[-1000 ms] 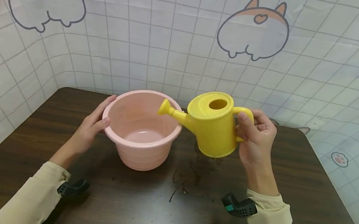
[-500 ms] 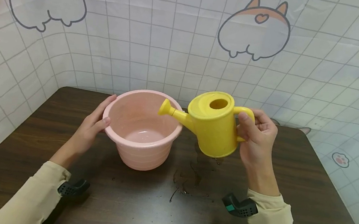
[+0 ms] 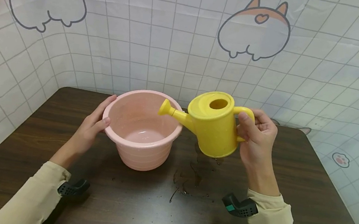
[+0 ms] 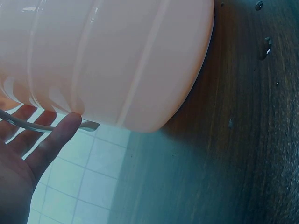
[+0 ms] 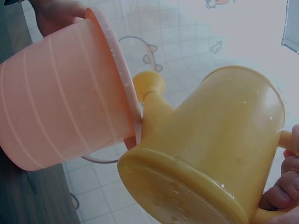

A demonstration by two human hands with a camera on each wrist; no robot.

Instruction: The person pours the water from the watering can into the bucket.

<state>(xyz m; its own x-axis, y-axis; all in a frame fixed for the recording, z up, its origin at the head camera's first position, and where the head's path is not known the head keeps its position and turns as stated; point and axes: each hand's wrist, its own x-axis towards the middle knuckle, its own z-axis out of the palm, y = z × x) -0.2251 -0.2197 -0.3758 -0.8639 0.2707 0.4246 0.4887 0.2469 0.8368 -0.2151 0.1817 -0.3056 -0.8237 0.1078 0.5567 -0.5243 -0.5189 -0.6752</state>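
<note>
Along the near edge, pale sleeves (image 3: 32,195) reach over the dark table (image 3: 111,213), a black device (image 3: 73,187) on the left wrist. Beyond, water (image 3: 197,178) wets the wood. The right hand (image 3: 259,137) is curled round the handle (image 3: 239,110) of the yellow can (image 3: 215,133), holding it clear of the table. The left hand (image 3: 89,126) lies fairly straight against the pink tub (image 3: 143,156), thumb and fingers spread at its left rim. The spout (image 3: 180,117) overlaps the tub's right rim; whether they touch, I cannot tell. Farthest off, behind everything, is a gridded cloth (image 3: 173,58).
</note>
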